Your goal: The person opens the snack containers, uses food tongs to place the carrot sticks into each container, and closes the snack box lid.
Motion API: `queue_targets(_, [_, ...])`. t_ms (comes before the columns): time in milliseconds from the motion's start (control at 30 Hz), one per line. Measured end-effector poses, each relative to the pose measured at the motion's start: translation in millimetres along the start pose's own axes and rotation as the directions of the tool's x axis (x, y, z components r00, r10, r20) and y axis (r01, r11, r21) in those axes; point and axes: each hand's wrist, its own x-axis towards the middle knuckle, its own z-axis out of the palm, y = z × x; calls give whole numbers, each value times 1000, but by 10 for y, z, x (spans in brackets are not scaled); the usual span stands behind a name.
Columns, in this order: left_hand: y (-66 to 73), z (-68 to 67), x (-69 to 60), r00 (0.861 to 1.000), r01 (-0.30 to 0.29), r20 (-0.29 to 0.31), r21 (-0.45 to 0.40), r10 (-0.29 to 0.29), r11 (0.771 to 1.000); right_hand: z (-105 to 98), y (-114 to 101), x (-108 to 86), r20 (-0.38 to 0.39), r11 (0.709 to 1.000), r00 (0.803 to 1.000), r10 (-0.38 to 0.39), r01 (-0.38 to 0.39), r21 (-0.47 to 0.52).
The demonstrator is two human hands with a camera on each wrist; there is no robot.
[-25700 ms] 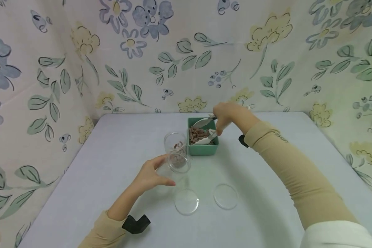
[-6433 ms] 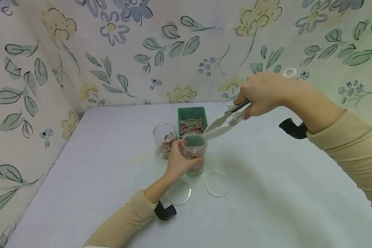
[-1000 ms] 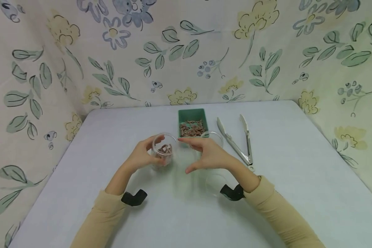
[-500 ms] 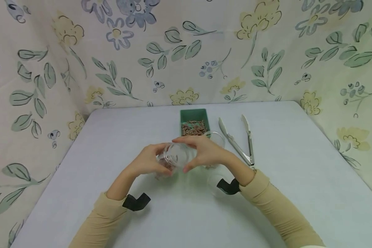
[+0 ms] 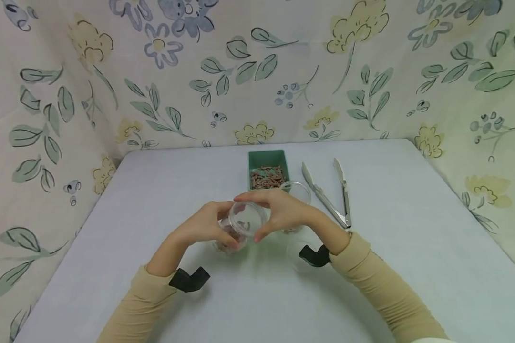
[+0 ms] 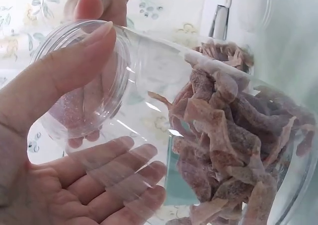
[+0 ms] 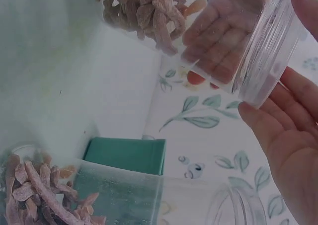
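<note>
My left hand (image 5: 203,224) grips a clear plastic jar (image 6: 149,106) round its side. Brown dried strips, like jerky, lie bunched at its base. The jar tilts with its mouth toward my right hand (image 5: 287,209). That hand pinches a clear round lid (image 7: 278,51) by its rim, thumb on one side and fingers on the other. The lid sits over the jar's mouth; whether the threads are engaged I cannot tell. A second clear jar (image 7: 184,200) with similar strips stands behind my right hand, its mouth uncovered.
A green tray (image 5: 267,157) with more strips sits at the back, behind the hands. Metal tongs (image 5: 326,200) lie spread on the table right of the second jar. Another clear lid (image 5: 298,262) lies flat below my right wrist. A floral curtain (image 5: 257,71) hangs behind the table.
Earlier the tongs were in my right hand; now they lie on the table. Within the last second the lid has come to the jar's mouth and the jar has tilted rightward.
</note>
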Motion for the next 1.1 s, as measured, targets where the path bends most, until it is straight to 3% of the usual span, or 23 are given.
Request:
queue_targets(100, [5,3,-4,1000,10,-12,-15,-10,1000,8,-15,3,-20,1000,1000,23,-23,-11])
queue_targets(300, [22,43,1,992,58,-112,21,-55,998,47,-133,37,-93,973,982,167,-179,-144])
queue_targets(467, [50,82,0,984,77,-163,53,-67,996,53,-163,47,-124,969,972,197,-213,-127])
queue_targets(533, [75,101,-2,977,101,-198,75,-84,992,63,-168,55,-159,957,959,234,-256,-134])
queue_targets(633, [106,142,10,955,136,-279,125,-97,983,102,-182,78,-253,913,911,327,-373,-163])
queue_targets(800, [122,214,36,914,136,-401,168,-59,976,200,-246,137,-415,819,794,444,-547,-172])
queue_targets(833, [119,225,39,910,133,-410,159,-57,978,212,-267,146,-430,805,778,458,-568,-170])
queue_targets(900, [108,236,45,911,126,-407,113,-70,986,215,-300,157,-436,786,765,474,-591,-183])
queue_targets(933, [104,236,44,916,122,-393,82,-81,989,201,-306,163,-427,783,765,482,-595,-182])
queue_targets(1000, [97,223,41,932,105,-349,6,-96,994,140,-310,158,-379,802,791,481,-572,-175])
queue_targets(1100, [96,176,34,961,51,-264,-122,-82,991,10,-247,124,-242,874,861,447,-478,-87])
